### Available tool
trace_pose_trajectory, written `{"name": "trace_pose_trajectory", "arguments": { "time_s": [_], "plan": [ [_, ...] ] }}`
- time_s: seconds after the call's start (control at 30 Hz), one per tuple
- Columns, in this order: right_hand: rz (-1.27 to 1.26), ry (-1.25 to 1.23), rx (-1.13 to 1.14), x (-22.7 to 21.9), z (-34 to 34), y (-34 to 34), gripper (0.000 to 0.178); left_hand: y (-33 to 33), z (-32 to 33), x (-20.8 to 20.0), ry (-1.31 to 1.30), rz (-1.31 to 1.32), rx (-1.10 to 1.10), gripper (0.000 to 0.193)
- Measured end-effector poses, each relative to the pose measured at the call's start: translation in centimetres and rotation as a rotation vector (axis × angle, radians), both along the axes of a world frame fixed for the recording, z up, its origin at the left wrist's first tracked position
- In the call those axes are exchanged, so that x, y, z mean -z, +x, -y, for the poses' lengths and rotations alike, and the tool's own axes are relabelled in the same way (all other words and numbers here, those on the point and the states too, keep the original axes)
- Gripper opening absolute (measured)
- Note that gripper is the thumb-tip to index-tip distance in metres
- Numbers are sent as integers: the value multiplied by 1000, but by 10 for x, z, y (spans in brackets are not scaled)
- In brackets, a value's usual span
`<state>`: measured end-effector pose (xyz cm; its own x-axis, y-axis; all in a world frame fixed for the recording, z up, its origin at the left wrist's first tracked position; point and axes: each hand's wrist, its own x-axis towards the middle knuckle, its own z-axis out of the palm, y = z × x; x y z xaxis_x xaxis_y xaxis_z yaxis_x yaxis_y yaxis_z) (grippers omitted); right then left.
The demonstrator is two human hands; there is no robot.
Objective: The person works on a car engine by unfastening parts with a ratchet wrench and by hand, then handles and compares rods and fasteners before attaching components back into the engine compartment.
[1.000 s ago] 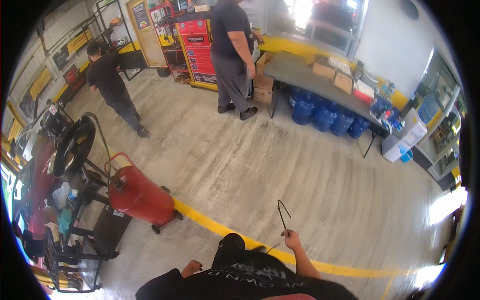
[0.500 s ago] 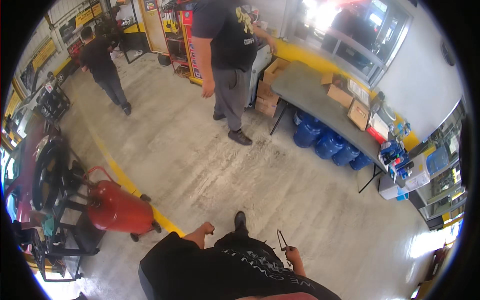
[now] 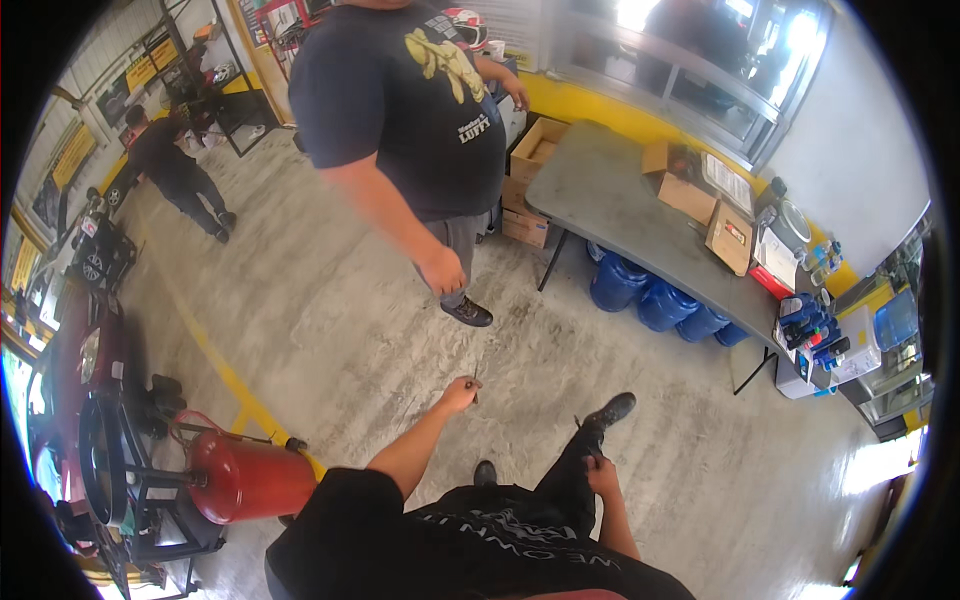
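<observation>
My left hand reaches forward over the concrete floor, its fingers closed around a small thin dark object. Too little of that object shows to tell its kind. At my right thigh, my right hand hangs low with curled fingers. Whatever may be in it does not show against my black trousers. A person in a dark printed T-shirt stands just ahead, and that person's lowered hand is a short way beyond my left hand, apart from it.
To the right stands a grey folding table with cardboard boxes and bottles; blue water jugs sit beneath it. A red wheeled tank is at the left, near a yellow floor line. Another person bends farther back.
My left hand has extended forward. The thin-framed dark tool seen in my right hand no longer shows. The person ahead appears closer, and my right foot has stepped out.
</observation>
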<state>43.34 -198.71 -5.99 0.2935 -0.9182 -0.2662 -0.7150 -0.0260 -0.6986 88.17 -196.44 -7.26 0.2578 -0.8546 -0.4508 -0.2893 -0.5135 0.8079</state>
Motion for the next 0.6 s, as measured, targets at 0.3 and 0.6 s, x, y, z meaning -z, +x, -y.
{"name": "trace_pose_trajectory", "arguments": {
  "time_s": [0.3,0.6],
  "plan": [
    [50,439,-382,-43,207,141,33,-53,-15,-70,-173,-405,-631,51],
    [182,707,-799,-32,385,228,27,-105,72,-174,-338,-455,-924,43]
  ]
}}
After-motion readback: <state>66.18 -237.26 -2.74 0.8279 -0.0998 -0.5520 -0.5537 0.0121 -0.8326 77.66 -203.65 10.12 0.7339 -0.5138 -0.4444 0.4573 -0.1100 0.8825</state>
